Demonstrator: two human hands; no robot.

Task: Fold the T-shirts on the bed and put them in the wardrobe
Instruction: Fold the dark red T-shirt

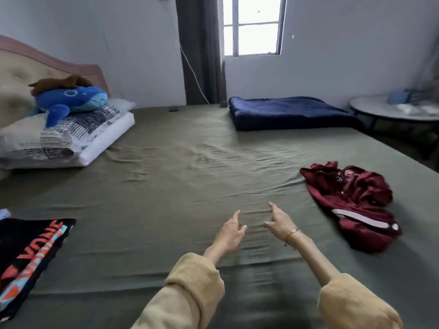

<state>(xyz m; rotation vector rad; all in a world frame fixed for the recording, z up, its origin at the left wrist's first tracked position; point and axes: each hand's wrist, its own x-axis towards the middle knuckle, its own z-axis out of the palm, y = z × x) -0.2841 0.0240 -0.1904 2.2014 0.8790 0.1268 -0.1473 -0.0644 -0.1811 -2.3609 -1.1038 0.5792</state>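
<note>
This is a bedroom in a home. A wide bed with an olive-green sheet (180,167) fills the view, backed by a padded beige headboard with a brown rim (26,65). White patterned pillows (64,138) lie at its head, carrying a blue plush whale (71,98). A folded navy blanket (289,112) lies at the far edge. Behind it, a dark brown curtain (199,48) hangs beside a barred window (253,24) in plain pale walls.

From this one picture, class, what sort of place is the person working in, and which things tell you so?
Most likely a home bedroom. A wide bed with a padded headboard fills the view, a pillow carries a blue plush whale, and a crumpled red garment lies on the sheet by a curtained window.
</note>
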